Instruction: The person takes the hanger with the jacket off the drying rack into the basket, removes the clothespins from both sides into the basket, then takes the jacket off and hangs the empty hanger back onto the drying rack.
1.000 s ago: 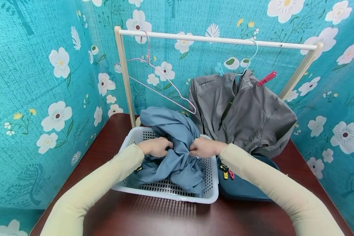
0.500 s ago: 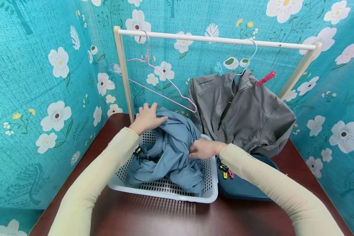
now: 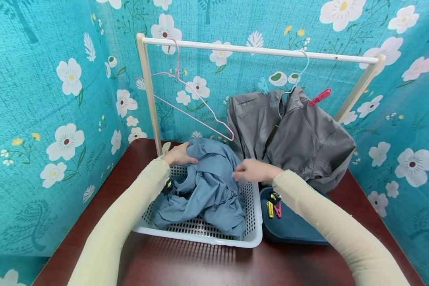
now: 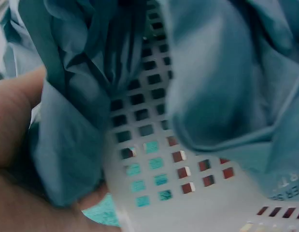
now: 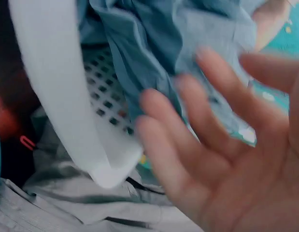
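Observation:
A crumpled blue-grey garment (image 3: 214, 186) lies heaped in the white plastic basket (image 3: 200, 237). Its cut is hard to make out in the folds. At the heap's back left edge, my left hand (image 3: 178, 154) grips a fold of the cloth; the left wrist view shows that fold (image 4: 67, 130) between thumb and fingers. My right hand (image 3: 256, 171) is over the basket's right side, near the garment. In the right wrist view its fingers (image 5: 207, 116) are spread and loosely bent in front of the cloth, holding nothing.
Behind the basket stands a rack with a white rail (image 3: 214, 46). An empty pink hanger (image 3: 200, 99) hangs on its left, a grey jacket (image 3: 296, 135) with clothespins on its right. A dark blue tray (image 3: 293, 226) with several clothespins sits right of the basket.
My left hand let go of the garment's middle, reached to its back left and took hold there. My right hand released the cloth and rose slightly. The heap's top sank a little.

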The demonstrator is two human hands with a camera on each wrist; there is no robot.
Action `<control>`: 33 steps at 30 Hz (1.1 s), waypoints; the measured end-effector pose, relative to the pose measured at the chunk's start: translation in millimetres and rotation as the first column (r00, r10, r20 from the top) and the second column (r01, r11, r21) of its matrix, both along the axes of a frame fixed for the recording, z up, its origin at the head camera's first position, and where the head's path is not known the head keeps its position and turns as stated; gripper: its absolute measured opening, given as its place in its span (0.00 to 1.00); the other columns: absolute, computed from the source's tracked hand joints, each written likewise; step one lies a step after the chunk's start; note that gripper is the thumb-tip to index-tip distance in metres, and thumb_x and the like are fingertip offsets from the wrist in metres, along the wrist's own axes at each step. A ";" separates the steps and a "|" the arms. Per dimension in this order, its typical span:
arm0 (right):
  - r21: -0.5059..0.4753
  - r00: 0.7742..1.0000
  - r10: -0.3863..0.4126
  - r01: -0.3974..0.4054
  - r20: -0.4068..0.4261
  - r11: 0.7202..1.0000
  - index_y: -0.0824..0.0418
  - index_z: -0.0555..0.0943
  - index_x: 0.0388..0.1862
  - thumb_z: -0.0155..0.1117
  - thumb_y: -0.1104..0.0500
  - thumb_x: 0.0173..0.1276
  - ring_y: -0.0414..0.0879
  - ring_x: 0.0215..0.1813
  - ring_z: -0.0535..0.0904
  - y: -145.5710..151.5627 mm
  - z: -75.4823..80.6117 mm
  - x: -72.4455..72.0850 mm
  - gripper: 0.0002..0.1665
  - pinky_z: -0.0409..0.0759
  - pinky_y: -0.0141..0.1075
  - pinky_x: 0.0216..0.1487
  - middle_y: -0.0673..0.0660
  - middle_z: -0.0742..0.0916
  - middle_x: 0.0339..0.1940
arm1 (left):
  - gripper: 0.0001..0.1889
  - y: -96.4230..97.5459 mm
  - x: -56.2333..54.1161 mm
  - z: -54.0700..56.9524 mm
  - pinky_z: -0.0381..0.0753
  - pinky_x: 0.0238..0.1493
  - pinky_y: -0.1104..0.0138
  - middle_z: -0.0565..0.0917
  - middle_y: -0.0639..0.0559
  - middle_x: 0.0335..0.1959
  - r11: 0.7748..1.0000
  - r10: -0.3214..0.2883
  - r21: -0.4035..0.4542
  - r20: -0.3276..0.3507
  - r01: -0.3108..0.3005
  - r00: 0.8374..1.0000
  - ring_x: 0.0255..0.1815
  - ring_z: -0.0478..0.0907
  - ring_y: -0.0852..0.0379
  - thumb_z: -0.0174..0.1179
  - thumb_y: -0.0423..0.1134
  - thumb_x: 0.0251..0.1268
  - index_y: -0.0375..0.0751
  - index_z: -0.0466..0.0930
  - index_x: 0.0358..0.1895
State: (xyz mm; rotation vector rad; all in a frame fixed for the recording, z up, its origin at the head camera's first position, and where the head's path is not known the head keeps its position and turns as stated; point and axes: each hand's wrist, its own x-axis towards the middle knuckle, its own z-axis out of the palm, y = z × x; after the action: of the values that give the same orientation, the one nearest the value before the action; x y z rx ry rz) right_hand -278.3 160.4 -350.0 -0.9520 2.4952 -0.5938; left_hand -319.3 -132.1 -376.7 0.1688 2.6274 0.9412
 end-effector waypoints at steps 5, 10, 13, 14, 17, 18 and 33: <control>-0.054 0.954 -0.291 0.288 -0.068 0.956 0.67 0.71 0.59 0.58 0.46 0.69 0.55 0.51 0.74 -5.2 -3.7 -16.0 0.30 0.73 0.47 0.49 0.64 0.77 0.52 | 0.43 -0.6 -4.0 -6.0 0.60 0.64 0.50 0.54 0.38 0.73 1.000 -0.008 0.018 -0.080 0.009 0.997 0.70 0.56 0.40 0.61 0.41 0.65 0.38 0.43 0.75; -0.052 0.918 -0.392 0.394 0.053 0.917 0.67 0.48 0.74 0.64 0.42 0.63 0.60 0.69 0.59 -17.0 -15.5 -29.7 0.54 0.63 0.51 0.63 0.69 0.60 0.71 | 0.35 3.6 -5.1 -6.1 0.66 0.60 0.53 0.56 0.38 0.72 0.997 0.010 0.077 -0.167 0.003 0.986 0.69 0.58 0.42 0.53 0.35 0.69 0.38 0.46 0.75; -0.112 0.908 -0.410 0.417 0.083 0.902 0.66 0.47 0.75 0.68 0.45 0.60 0.60 0.69 0.59 -21.2 -18.7 -34.1 0.56 0.63 0.51 0.63 0.68 0.60 0.71 | 0.33 7.2 -4.8 -4.4 0.68 0.53 0.55 0.56 0.39 0.73 0.992 0.026 0.125 -0.191 -0.002 0.981 0.67 0.62 0.43 0.49 0.32 0.70 0.40 0.46 0.75; -0.134 0.907 -0.410 0.419 0.092 0.898 0.66 0.48 0.75 0.69 0.47 0.59 0.60 0.69 0.59 -22.1 -18.9 -35.1 0.56 0.63 0.51 0.63 0.68 0.61 0.71 | 0.33 8.2 -4.4 -4.1 0.68 0.51 0.55 0.55 0.39 0.73 0.990 0.032 0.142 -0.193 -0.004 0.981 0.67 0.63 0.43 0.48 0.31 0.70 0.40 0.46 0.75; -0.184 0.902 -0.411 0.429 0.129 0.884 0.65 0.50 0.74 0.71 0.54 0.58 0.59 0.68 0.62 -23.9 -19.7 -38.5 0.53 0.63 0.50 0.63 0.67 0.64 0.69 | 0.34 10.0 -3.6 -3.5 0.67 0.49 0.55 0.56 0.39 0.72 0.982 0.044 0.189 -0.192 -0.007 0.980 0.59 0.70 0.42 0.48 0.30 0.68 0.41 0.45 0.75; -0.193 0.900 -0.415 0.434 0.134 0.880 0.65 0.51 0.74 0.71 0.57 0.58 0.59 0.67 0.62 -24.6 -19.6 -39.2 0.53 0.63 0.50 0.63 0.67 0.66 0.68 | 0.35 10.3 -3.6 -3.6 0.68 0.50 0.56 0.57 0.39 0.72 0.981 0.042 0.192 -0.194 -0.004 0.980 0.59 0.70 0.42 0.49 0.30 0.68 0.41 0.46 0.75; 0.014 0.904 -0.427 0.427 -0.011 0.904 0.64 0.50 0.75 0.70 0.64 0.57 0.61 0.71 0.57 -28.5 -24.2 -46.4 0.52 0.60 0.51 0.66 0.66 0.62 0.72 | 0.42 10.0 -6.1 -7.8 0.63 0.62 0.51 0.59 0.39 0.71 0.983 -0.103 -0.163 -0.115 0.084 0.988 0.68 0.61 0.41 0.63 0.43 0.63 0.42 0.48 0.75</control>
State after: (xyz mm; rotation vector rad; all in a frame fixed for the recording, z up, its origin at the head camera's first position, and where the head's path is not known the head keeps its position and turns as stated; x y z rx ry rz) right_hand -324.7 131.9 -374.2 -0.3916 2.7264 -0.6980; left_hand -325.4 -122.1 -384.5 0.3173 2.7653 0.7087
